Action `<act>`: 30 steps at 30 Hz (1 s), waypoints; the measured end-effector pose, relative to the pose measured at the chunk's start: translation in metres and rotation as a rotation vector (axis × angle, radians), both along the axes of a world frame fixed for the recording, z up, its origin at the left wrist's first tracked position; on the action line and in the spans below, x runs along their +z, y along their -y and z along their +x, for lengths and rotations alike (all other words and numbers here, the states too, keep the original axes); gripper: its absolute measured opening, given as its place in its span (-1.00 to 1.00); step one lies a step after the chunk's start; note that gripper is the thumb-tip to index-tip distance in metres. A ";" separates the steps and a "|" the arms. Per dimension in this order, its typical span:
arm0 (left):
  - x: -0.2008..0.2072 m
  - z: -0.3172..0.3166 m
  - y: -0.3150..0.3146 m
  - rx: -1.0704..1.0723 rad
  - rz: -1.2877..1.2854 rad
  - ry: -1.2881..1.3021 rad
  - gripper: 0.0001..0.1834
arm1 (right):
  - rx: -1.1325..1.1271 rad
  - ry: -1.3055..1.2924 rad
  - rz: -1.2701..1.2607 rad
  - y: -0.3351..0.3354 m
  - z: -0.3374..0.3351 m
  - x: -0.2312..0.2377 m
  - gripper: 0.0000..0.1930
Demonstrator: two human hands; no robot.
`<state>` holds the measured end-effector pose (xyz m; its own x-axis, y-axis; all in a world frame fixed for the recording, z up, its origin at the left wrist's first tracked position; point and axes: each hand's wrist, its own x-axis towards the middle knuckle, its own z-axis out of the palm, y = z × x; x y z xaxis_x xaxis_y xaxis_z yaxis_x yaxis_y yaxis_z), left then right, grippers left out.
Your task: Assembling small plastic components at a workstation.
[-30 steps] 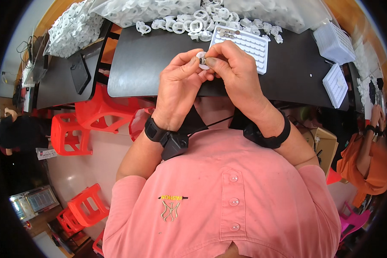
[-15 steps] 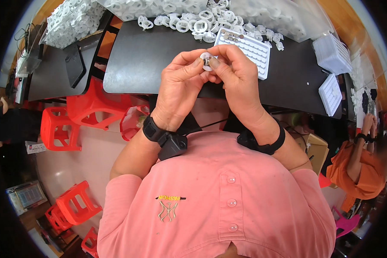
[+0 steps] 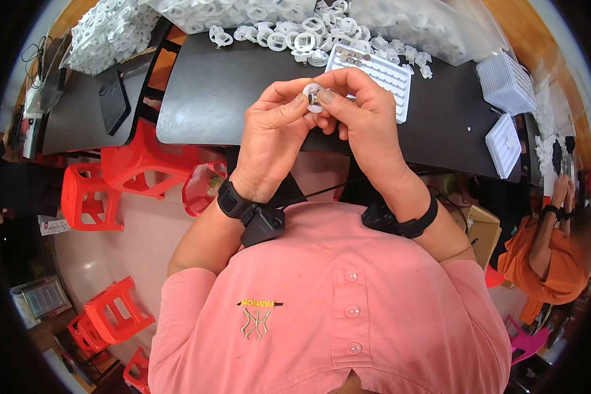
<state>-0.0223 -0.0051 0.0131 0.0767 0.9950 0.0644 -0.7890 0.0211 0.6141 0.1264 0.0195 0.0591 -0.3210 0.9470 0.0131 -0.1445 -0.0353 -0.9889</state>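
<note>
Between both hands, over the table's near edge, is a small round white plastic part (image 3: pixel 313 107) with a dark metallic piece at its middle. My left hand (image 3: pixel 274 125) is closed, pinching its left side between thumb and fingers. From the other side my right hand (image 3: pixel 364 111) grips it too, the thumb pressed near the centre. Just behind the right hand lies a white tray (image 3: pixel 395 82) with rows of small slots; several round metal cells (image 3: pixel 353 56) rest at its far left end. Beyond sits a heap of loose white ring-shaped plastic parts (image 3: pixel 305 41).
Clear bags of white parts (image 3: pixel 108 33) line the table's (image 3: pixel 210 98) far side. A stack of white trays (image 3: pixel 505 82) and a single tray (image 3: pixel 503 146) are at right. A phone (image 3: pixel 113 100) lies left. Red stools (image 3: pixel 92 197) stand left; a person in orange (image 3: pixel 546 256) works at right.
The round white part has turned, so more of its face and metallic centre shows. My right hand has shifted slightly, its fingers curled lower. Both hands keep hold.
</note>
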 end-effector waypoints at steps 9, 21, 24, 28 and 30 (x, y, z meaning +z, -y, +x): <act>-0.002 -0.001 -0.002 -0.005 -0.018 0.053 -0.77 | -0.147 0.151 0.588 -0.002 -0.002 -0.025 -0.91; -0.001 0.000 -0.004 -0.019 -0.025 0.025 -0.76 | 0.054 0.114 0.371 -0.010 0.016 -0.008 -0.93; 0.000 0.001 -0.004 -0.014 -0.026 0.017 -0.76 | -0.004 0.146 0.496 -0.011 0.014 -0.018 -0.95; -0.001 -0.001 -0.005 -0.034 -0.024 0.022 -0.75 | -0.043 0.182 0.570 -0.012 0.014 -0.019 -0.95; -0.001 0.000 -0.006 -0.030 -0.032 0.018 -0.75 | -0.045 0.164 0.606 -0.015 0.014 -0.025 -0.95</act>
<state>-0.0226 0.0007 0.0124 0.1056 0.9938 0.0339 -0.7985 0.0644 0.5986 0.1408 0.0342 0.0340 -0.3241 0.7997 0.5054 0.0227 0.5407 -0.8409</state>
